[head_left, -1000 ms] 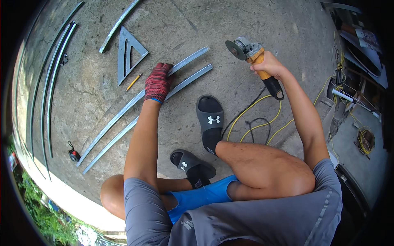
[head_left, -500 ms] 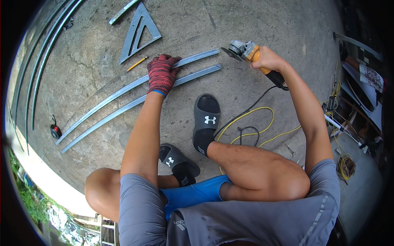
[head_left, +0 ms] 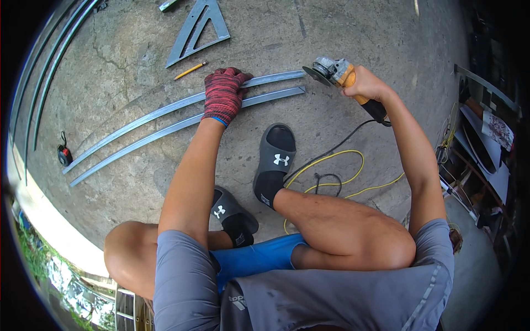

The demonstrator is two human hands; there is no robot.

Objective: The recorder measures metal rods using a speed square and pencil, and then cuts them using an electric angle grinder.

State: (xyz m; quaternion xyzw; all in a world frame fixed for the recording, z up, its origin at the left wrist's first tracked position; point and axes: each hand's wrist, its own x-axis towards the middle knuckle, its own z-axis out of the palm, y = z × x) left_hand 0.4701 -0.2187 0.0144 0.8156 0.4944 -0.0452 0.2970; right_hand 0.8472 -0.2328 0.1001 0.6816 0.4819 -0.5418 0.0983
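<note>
Grinder, gripped in our right hand, now sits closer to the upper bar, seemingly within working reach; our gloved left hand clasps that bar on the concrete.

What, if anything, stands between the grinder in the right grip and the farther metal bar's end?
Nothing visible. The grinder disc is right at the end of the farther metal bar; whether they touch is unclear. The gloved left grip is well left of that end, and the nearer bar runs alongside, not between.
</note>
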